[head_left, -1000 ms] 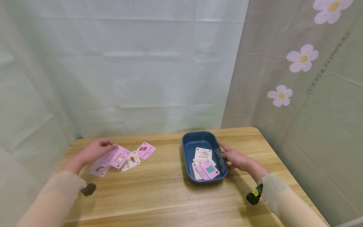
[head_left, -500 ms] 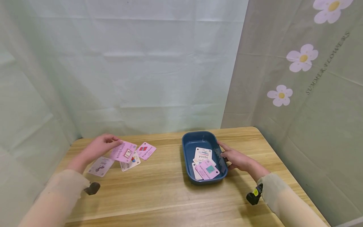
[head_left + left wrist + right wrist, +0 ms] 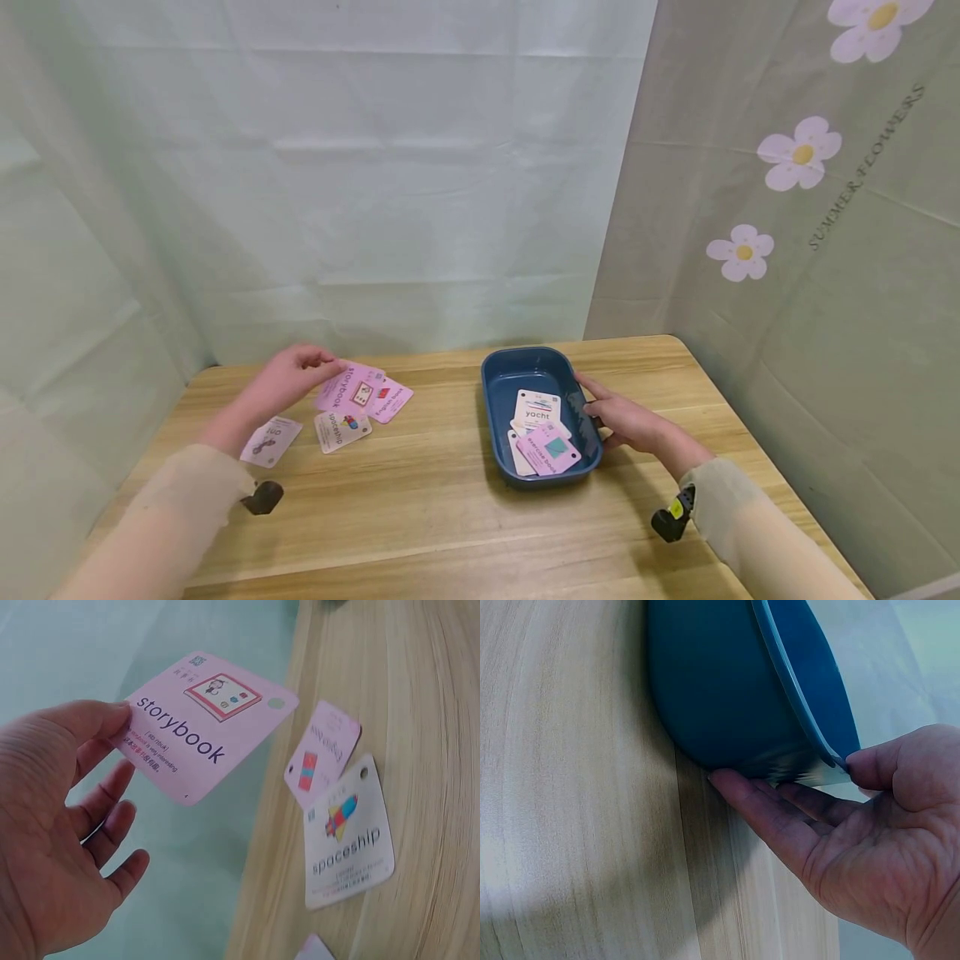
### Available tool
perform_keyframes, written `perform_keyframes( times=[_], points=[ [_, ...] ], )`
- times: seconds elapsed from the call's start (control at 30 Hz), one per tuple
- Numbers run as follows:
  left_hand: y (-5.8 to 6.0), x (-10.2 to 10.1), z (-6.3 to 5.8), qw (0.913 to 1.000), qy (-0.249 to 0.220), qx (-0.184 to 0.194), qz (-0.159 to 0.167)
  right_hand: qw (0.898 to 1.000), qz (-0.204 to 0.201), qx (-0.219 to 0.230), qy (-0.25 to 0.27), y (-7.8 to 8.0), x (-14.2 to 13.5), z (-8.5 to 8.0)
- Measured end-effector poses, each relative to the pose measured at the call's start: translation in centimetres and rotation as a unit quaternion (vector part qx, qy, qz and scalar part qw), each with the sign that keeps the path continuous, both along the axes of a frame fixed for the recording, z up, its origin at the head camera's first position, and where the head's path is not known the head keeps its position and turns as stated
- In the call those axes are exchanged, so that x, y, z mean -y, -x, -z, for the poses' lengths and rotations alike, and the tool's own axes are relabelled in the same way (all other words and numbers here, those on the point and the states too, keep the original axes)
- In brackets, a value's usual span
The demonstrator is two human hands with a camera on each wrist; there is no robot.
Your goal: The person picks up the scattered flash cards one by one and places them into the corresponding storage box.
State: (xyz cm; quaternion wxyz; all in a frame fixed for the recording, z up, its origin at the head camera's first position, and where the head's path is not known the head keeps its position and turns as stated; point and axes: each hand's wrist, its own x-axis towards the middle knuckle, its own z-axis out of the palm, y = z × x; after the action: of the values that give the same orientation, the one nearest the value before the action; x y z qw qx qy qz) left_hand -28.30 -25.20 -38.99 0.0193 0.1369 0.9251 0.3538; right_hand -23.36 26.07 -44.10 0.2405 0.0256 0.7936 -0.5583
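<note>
My left hand (image 3: 292, 379) pinches a pink "storybook" flash card (image 3: 187, 731) by one corner between thumb and index finger; the other fingers hang loosely curled. In the head view the card overlaps a pink "English book" card (image 3: 393, 404) on the table. Below it lies a white "spaceship" card (image 3: 341, 432), and an "ant" card (image 3: 272, 442) is partly behind the left wrist. My right hand (image 3: 626, 421) holds the right side of a blue tray (image 3: 712, 690), thumb at the rim and fingers against the outer wall.
Inside the tray lie a white "yacht" card (image 3: 537, 407), a pink "exercise book" card (image 3: 551, 450) and another white card (image 3: 520, 458) partly covered. The wooden table (image 3: 420, 508) backs onto a pale curtain (image 3: 420, 183); a flowered curtain (image 3: 690, 167) hangs at the right.
My left hand has carried the storybook card right and slightly up, from over the ant and spaceship cards to over the English book card. The right hand and tray stay put.
</note>
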Motion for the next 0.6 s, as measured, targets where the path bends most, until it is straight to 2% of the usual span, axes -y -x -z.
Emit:
perform_keyframes(
  times=[0.33,0.6],
  points=[
    [-0.4,-2.6,-0.8,0.9997,-0.02,-0.011,0.004,1.0,0.002,-0.004,-0.004,0.0,0.0,0.0],
    [-0.7,-4.8,-1.3,0.9987,-0.039,-0.024,0.021,1.0,-0.016,0.0,0.021,0.0,0.0,-0.2]
  ],
)
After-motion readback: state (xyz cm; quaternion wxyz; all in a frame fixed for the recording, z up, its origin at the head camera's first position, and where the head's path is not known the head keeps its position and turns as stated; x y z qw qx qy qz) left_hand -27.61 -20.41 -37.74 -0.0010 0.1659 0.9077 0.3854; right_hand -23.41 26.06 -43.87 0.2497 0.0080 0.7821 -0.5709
